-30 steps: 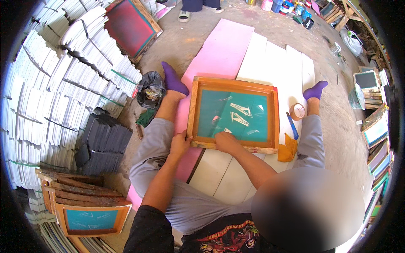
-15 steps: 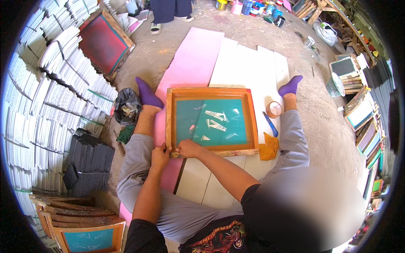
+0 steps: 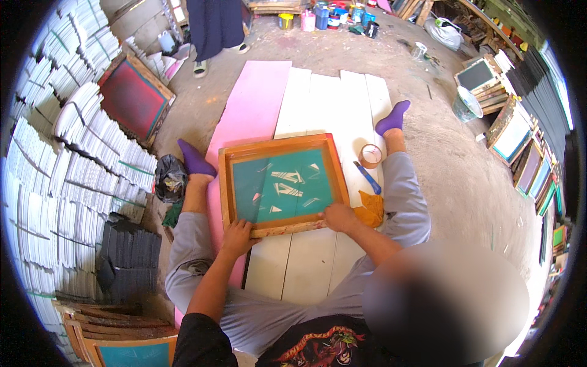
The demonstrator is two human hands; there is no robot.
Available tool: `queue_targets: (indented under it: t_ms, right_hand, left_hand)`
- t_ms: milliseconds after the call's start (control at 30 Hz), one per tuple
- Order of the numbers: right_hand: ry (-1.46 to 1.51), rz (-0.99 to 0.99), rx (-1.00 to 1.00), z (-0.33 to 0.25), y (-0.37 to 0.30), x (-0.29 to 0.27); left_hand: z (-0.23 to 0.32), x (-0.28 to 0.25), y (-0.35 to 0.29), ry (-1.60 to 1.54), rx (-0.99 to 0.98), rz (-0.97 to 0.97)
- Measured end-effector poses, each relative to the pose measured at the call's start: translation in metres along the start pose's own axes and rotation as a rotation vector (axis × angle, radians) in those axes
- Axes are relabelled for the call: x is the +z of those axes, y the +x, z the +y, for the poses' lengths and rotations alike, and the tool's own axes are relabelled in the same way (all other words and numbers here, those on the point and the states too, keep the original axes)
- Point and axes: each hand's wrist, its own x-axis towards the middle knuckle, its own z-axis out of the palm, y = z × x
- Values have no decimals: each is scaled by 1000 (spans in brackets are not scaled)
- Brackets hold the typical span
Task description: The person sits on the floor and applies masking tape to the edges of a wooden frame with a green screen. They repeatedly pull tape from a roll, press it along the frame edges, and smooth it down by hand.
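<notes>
A wooden screen printing frame (image 3: pixel 284 232) lies slightly turned between my legs, its teal mesh marked with pale arrow-like shapes and small triangles. My left hand (image 3: pixel 238 237) grips the near rail close to the left corner, fingers hooked over the wood. At the near right corner, my right hand (image 3: pixel 340 218) is closed around the rail, its fingertips on the inner side. Just right of the frame are a roll of brown tape (image 3: pixel 370 156), a blue utility knife (image 3: pixel 368 178) and a crumpled orange cloth (image 3: pixel 369 210).
White boards (image 3: pixel 309 263) and a pink board (image 3: pixel 257 92) cover the floor beneath the frame. Stacked white sheets (image 3: pixel 43 202) and a black bag (image 3: pixel 170 177) stand left. More screen frames (image 3: pixel 512 134) and a bucket (image 3: pixel 466 105) are right. Another person's legs (image 3: pixel 214 30) stand at the far left.
My right hand has moved from the frame's near left corner to its near right corner. The frame has turned slightly counterclockwise. The whole view has shifted.
</notes>
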Motion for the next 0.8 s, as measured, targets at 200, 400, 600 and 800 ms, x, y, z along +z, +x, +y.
queue_targets:
  t_ms: [200,400,600,800]
  right_hand:
    - [-218,134,-111,15,-20,3]
    - [-371,4,-194,9,-30,-21]
    - [68,83,30,53,5,-41]
    - [303,556,551,138,35,-74]
  left_hand:
    - [-5,9,2,33,-54,-27]
    - [8,6,-2,137,-125,-22]
    - [10,15,-9,135,-144,71]
    - [55,-27,-5,147,-123,232]
